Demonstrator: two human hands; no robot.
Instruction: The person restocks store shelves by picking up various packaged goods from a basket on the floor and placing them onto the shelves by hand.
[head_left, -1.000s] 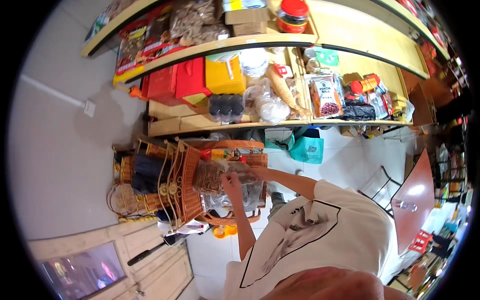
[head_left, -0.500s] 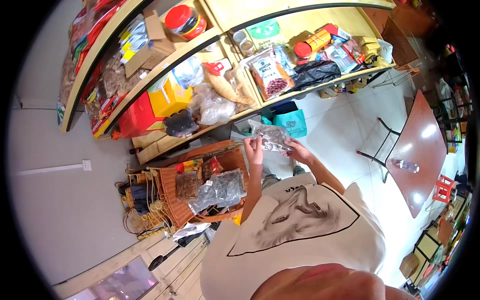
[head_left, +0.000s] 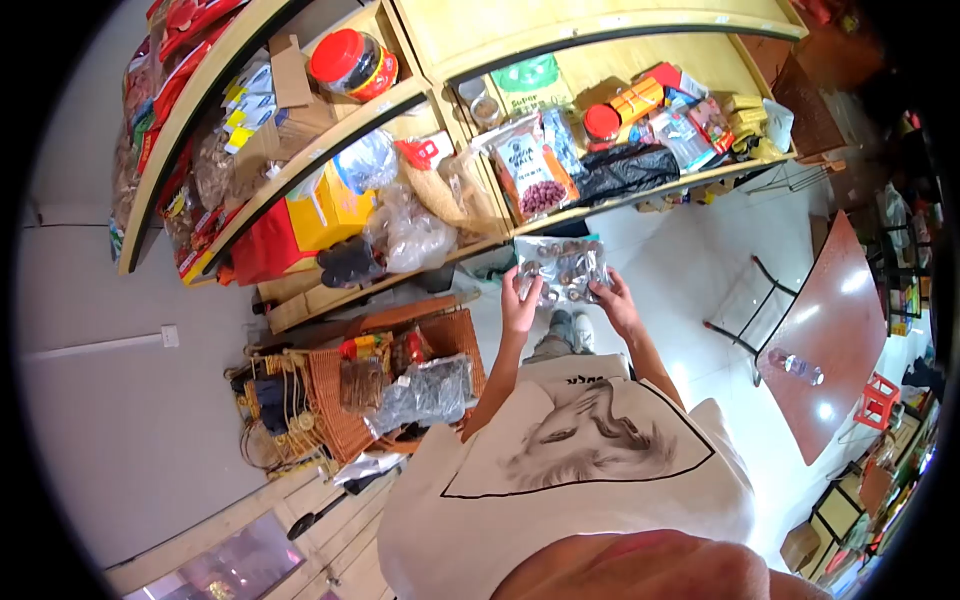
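Note:
A clear plastic bag point(head_left: 563, 268) with dark round pieces inside is held up in front of my body, below the shelf edge. My left hand point(head_left: 521, 299) grips its left lower corner, and my right hand point(head_left: 615, 299) grips the right lower corner. Both hands have their fingers closed on the plastic. To the left, a wicker basket point(head_left: 325, 390) holds a grey plastic bag point(head_left: 425, 393), a bag of brown strips point(head_left: 361, 384) and red and yellow packets point(head_left: 367, 346). The bag in my hands is apart from the basket.
Wooden shelves point(head_left: 420, 40) ahead carry a cocoa ball bag point(head_left: 530, 168), a red-lidded jar point(head_left: 352, 65), a yellow box point(head_left: 328, 208) and a black bag point(head_left: 628, 172). A reddish table point(head_left: 825, 340) with a bottle point(head_left: 796, 367) and a red stool point(head_left: 877, 401) stand right.
My hands have come from the basket on the left to in front of my body with the clear bag. Since the last half second, the bag has been turned flatter and spread between both hands.

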